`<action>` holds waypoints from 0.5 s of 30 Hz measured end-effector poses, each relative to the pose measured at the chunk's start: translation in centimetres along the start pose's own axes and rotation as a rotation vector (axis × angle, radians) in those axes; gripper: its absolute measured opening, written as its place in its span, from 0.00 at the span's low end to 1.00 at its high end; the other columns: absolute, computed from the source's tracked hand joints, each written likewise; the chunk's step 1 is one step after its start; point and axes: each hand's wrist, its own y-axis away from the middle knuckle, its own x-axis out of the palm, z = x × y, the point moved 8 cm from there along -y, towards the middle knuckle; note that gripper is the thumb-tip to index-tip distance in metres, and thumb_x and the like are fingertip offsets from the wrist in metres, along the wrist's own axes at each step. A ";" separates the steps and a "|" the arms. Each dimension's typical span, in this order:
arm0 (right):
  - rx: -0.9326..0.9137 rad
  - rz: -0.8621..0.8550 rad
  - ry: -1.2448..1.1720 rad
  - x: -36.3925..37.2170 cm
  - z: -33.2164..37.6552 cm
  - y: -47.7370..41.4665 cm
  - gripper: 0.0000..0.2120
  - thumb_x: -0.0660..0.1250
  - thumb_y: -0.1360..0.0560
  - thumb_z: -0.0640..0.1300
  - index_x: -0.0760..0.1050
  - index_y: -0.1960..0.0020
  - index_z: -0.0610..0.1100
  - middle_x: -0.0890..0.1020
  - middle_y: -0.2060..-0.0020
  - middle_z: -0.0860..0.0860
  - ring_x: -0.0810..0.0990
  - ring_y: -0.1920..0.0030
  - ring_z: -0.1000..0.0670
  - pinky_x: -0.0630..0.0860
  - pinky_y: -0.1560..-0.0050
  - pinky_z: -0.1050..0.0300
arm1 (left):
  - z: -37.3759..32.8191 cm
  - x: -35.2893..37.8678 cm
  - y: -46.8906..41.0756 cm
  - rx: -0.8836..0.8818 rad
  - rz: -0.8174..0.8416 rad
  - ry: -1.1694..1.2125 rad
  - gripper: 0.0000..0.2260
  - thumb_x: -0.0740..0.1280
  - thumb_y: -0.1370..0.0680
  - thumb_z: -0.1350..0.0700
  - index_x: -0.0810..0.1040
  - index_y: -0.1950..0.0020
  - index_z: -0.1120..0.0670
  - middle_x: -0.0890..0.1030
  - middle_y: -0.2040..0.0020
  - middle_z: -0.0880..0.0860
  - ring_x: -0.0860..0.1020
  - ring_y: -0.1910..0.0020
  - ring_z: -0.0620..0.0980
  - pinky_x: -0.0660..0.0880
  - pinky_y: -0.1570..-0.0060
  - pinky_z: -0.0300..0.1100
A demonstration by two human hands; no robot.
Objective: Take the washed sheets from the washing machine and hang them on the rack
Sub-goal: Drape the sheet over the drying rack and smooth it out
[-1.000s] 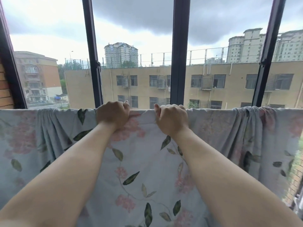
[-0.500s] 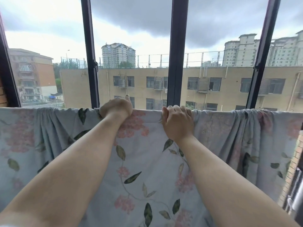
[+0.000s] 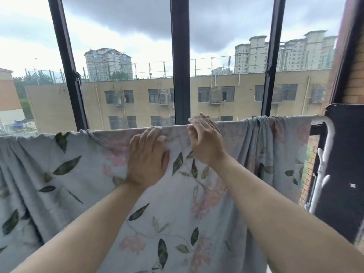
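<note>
Letting go is the change since half a second ago: your left hand (image 3: 147,156) has uncurled from its fist. It now lies flat with straight fingers, pressing on the floral sheet (image 3: 88,174) just below the rack's top rail (image 3: 325,120). Your right hand (image 3: 204,143) has released as well. Its fingers are straight and motion-blurred, turned edge-on to you, with the tips rising just above the rail. Neither hand now pinches any cloth.

The sheet is draped over the rail and hangs down below it. It lies fairly smooth under your hands and is bunched into folds along the rail on both sides of them. Past the sheet's right edge the bare white end of the rail shows and bends downward, a part that was out of view before. A dark panel (image 3: 346,154) stands just beside that bend. Behind the rail stands the dark window mullion (image 3: 180,75), and beyond it is a tan building (image 3: 246,95).
</note>
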 end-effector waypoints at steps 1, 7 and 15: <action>0.034 -0.038 0.004 -1.0 -1.5 0.8 0.19 0.56 0.16 0.48 0.73 0.30 0.41 0.75 0.29 0.47 0.64 0.24 0.47 0.59 0.22 0.50 | -2.2 0.6 0.4 0.069 0.012 0.040 0.12 0.65 0.21 0.55 0.79 0.41 0.60 0.76 0.34 0.60 0.73 0.33 0.62 0.67 0.37 0.57; 0.324 -0.046 0.135 -7.9 -12.8 7.3 0.21 0.59 0.18 0.45 0.70 0.27 0.40 0.73 0.29 0.43 0.69 0.27 0.45 0.65 0.27 0.50 | -14.5 5.8 1.6 0.254 0.218 0.350 0.08 0.66 0.25 0.55 0.78 0.48 0.55 0.78 0.45 0.54 0.76 0.50 0.57 0.71 0.47 0.51; 0.630 -0.058 0.124 -15.5 -23.4 12.0 0.19 0.61 0.19 0.47 0.72 0.30 0.44 0.78 0.37 0.44 0.77 0.38 0.42 0.74 0.41 0.51 | -23.3 10.1 -3.6 -0.018 0.486 0.484 0.11 0.58 0.19 0.44 0.71 0.50 0.51 0.81 0.60 0.53 0.80 0.64 0.59 0.77 0.67 0.47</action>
